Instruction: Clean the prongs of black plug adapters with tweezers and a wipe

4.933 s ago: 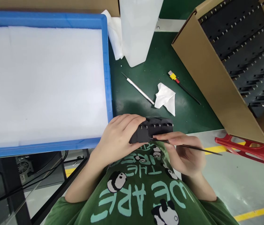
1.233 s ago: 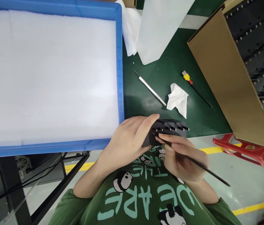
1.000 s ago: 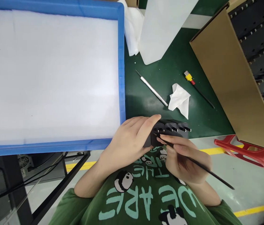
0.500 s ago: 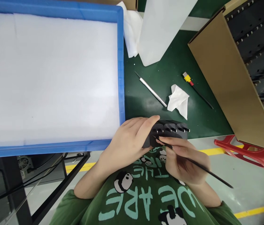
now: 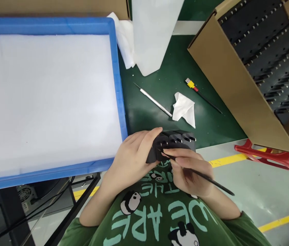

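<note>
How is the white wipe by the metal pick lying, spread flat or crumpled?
Crumpled: the white wipe bunches into raised folds on the green mat, between the metal pick and the yellow-tipped cable.

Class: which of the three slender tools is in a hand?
The plain thin black rod, pinched by the right hand; the silver metal pick and yellow-ended black rod lie on the green mat.

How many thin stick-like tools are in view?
3: a silver pick on the green mat, a yellow-tipped black rod beside the white tissue, and a black stick held in the right hand. More could be hidden.
</note>
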`<state>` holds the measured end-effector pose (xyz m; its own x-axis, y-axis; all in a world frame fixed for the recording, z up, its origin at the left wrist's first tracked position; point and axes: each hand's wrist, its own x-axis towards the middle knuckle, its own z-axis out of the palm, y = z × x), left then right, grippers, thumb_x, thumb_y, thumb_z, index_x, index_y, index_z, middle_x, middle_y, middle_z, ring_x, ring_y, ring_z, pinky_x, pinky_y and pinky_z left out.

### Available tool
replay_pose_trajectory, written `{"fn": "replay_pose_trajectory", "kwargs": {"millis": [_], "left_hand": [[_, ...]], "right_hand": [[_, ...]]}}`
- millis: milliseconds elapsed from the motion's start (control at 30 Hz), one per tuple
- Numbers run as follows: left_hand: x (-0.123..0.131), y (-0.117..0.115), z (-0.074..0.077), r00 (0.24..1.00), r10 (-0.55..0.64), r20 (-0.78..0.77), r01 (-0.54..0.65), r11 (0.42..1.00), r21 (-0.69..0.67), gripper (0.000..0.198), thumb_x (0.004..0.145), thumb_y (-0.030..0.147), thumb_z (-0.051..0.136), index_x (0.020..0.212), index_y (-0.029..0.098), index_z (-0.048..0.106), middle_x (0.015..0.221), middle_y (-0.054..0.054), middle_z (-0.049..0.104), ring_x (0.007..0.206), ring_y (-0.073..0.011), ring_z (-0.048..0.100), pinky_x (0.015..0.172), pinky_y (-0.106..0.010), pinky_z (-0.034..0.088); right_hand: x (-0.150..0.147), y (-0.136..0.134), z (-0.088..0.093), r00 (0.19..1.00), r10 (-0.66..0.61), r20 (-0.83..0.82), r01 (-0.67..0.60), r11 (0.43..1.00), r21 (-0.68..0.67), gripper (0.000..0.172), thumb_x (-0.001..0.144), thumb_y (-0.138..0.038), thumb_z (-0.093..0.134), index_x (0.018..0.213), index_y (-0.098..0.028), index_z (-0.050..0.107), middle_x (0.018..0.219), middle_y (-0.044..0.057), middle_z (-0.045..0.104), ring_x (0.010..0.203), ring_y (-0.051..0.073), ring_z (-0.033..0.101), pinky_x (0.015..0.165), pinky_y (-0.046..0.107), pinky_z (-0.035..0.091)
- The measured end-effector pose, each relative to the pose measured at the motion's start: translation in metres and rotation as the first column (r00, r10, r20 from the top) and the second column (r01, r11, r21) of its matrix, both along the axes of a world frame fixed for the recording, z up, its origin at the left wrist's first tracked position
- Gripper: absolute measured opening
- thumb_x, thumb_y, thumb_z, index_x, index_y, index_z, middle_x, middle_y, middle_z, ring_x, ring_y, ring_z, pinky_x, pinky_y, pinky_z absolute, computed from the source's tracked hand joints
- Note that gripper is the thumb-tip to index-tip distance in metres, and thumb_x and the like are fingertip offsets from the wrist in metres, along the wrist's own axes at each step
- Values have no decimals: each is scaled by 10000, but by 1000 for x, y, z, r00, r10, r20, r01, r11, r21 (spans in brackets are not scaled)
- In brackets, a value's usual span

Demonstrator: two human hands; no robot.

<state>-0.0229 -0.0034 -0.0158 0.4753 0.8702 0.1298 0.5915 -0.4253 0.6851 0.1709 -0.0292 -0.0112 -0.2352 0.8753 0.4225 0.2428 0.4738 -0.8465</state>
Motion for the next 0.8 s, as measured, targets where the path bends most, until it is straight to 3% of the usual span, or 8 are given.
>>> {"fn": "replay_pose_trajectory", "kwargs": {"millis": [367, 533, 800], "left_hand": [[2, -2, 6, 998, 44, -42, -46, 998, -47, 619, 856, 235, 706, 1397, 201, 407, 1222, -105, 712, 1089, -267, 705, 898, -381, 572], [1, -2, 7, 998, 52, -47, -56, 995, -79, 633, 854, 265, 708, 1406, 237, 399, 1235, -95, 710, 1099, -276, 706, 899, -406, 577], [1, -3, 6, 998, 47, -27, -49, 997, -56, 692, 807, 184, 739, 1408, 214, 397, 1255, -107, 702, 1128, -269, 691, 934, -407, 568]], "right_hand": [[-2, 6, 0, 995, -49, 88, 34, 986, 163, 274, 848, 24, 569, 1075, -128, 563, 952, 171, 758, 913, 208, 772, 744, 278, 662], [-2, 4, -3, 995, -64, 79, 49, 984, 171, 310, 825, 23, 582, 1091, -136, 574, 990, 154, 762, 938, 207, 769, 787, 280, 664], [1, 8, -2, 996, -27, 86, 12, 985, 171, 347, 808, 39, 585, 1106, -138, 567, 957, 158, 767, 904, 226, 775, 733, 309, 678]]}}
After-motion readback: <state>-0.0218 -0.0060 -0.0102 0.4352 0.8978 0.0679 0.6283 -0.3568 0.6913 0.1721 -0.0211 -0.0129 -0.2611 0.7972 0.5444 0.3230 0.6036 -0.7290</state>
